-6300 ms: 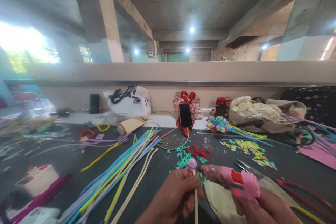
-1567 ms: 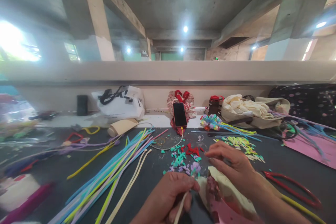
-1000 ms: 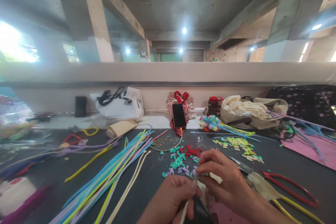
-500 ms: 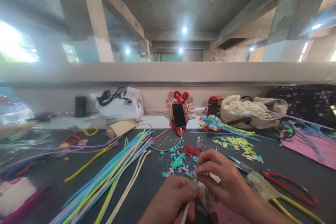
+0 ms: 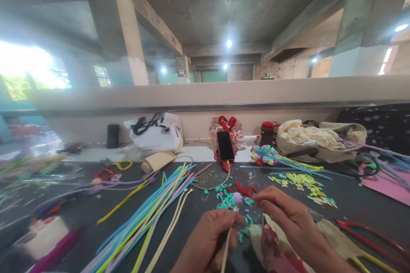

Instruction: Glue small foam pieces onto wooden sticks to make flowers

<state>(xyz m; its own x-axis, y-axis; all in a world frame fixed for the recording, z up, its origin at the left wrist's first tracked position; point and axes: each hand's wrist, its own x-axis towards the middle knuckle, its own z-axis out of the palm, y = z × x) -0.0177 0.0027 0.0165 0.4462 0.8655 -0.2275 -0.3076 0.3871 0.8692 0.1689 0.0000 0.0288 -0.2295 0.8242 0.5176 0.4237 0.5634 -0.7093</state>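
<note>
Two hands work close together at the near edge of the dark counter (image 5: 352, 204). The left hand (image 5: 208, 239) is clamped on a cream stem (image 5: 226, 249), thumb and fingers wrapped round it. It holds the stem nearly upright, so the lilac bud (image 5: 237, 198) at its top stands just beyond the knuckles. The right hand (image 5: 290, 217) sits just to the right, fingers stretched out side by side with their tips near the bud; whether they pinch anything cannot be told.

Under the right wrist a pink glue gun (image 5: 272, 249) lies on a cream cloth (image 5: 333, 234), nozzle pointing away. Red-handled scissors (image 5: 368, 241) lie farther right.

To the left of the left hand a long bundle of coloured pipe cleaners (image 5: 150, 217) fans across the counter. Just beyond the bud lies a scatter of green cut pieces (image 5: 228, 199) and red cut pieces (image 5: 245, 188). Beyond the right hand there are yellow-green cut pieces (image 5: 301, 181).

Farther off, a phone (image 5: 225, 146) leans against a red patterned bag (image 5: 229, 124) — straight ahead of the hands. To its right are a bunch of small flowers (image 5: 264, 153), a red-lidded jar (image 5: 267, 133) and a cream bag (image 5: 317, 136). To its left stands a white bag (image 5: 156, 134).
</note>
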